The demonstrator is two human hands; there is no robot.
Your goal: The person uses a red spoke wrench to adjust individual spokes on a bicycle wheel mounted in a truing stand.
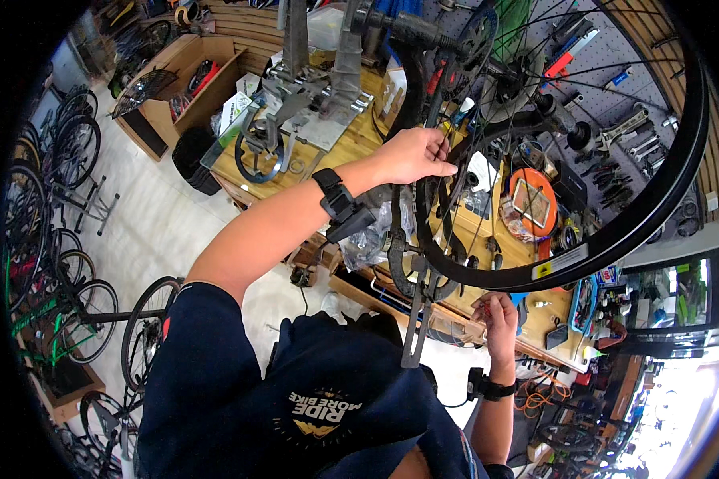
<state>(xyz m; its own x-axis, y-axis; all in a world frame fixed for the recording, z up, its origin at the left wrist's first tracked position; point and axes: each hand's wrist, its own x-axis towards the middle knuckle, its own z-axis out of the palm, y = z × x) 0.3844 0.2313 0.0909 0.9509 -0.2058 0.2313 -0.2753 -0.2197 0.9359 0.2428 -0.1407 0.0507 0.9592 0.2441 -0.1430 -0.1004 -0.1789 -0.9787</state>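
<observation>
A bicycle wheel with a black rim (571, 270) and thin dark spokes stands in a metal truing stand (414, 327) in front of me. My left hand (415, 156) reaches across to the wheel's left side, its fingers curled and its thumb at the spokes. Whatever lies between those fingertips is too small to make out. Below the rim, near the bench's front edge, my right hand (499, 315) is closed around a small red object (485, 308), mostly hidden by the fingers. Both wrists carry black straps.
On the wooden bench (359, 136) are a metal fixture (315, 104), an orange round tray (529, 203) and a blue tray (585, 303). Tools hang on the pegboard (615, 72) behind the wheel. A cardboard box (176, 88) and several bicycles (76, 311) stand to the left.
</observation>
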